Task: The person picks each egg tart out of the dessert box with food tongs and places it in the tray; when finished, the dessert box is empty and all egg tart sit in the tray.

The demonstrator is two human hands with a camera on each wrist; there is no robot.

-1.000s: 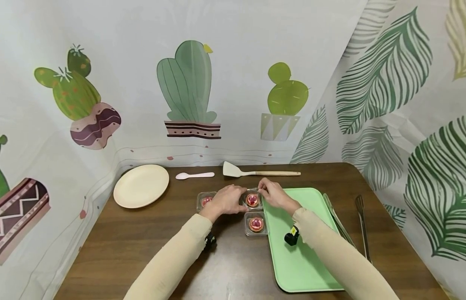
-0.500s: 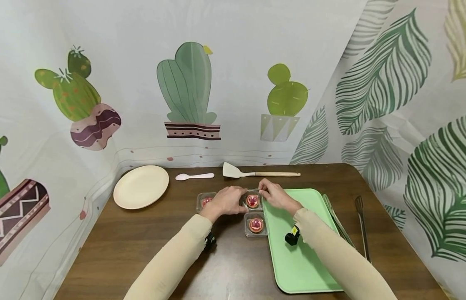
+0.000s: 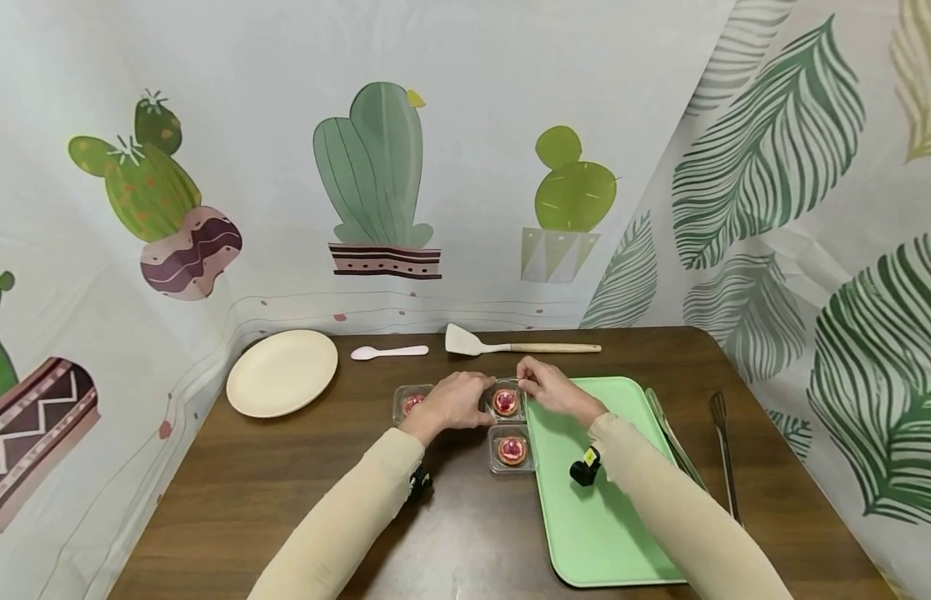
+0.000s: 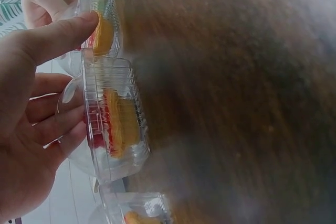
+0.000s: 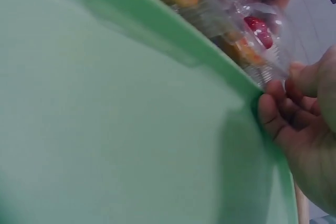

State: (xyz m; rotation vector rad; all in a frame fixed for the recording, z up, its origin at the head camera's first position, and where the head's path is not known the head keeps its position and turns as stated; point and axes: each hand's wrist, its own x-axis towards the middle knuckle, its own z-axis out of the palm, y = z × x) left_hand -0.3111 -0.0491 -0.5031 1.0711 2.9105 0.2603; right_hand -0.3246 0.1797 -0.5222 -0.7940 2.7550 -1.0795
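Note:
A clear plastic box holding a red-topped tart (image 3: 505, 402) sits at the tray's back left corner, between my two hands. My left hand (image 3: 453, 402) holds it at the left, with the thumb across its side in the left wrist view. The other left fingers reach behind another tart box (image 4: 118, 124), mostly hidden under this hand in the head view. My right hand (image 3: 549, 387) pinches the edge of the held box at its back right corner; the right wrist view shows thumb and fingertips (image 5: 300, 74) at the lid's rim.
A third tart box (image 3: 513, 450) stands just in front, against the green tray (image 3: 608, 533). One more box (image 3: 409, 403) lies left. Behind are a cream plate (image 3: 282, 372), a pink spoon (image 3: 390, 352) and a spatula (image 3: 521, 343). Metal tongs (image 3: 675, 442) and a dark long-handled utensil (image 3: 723, 442) lie right.

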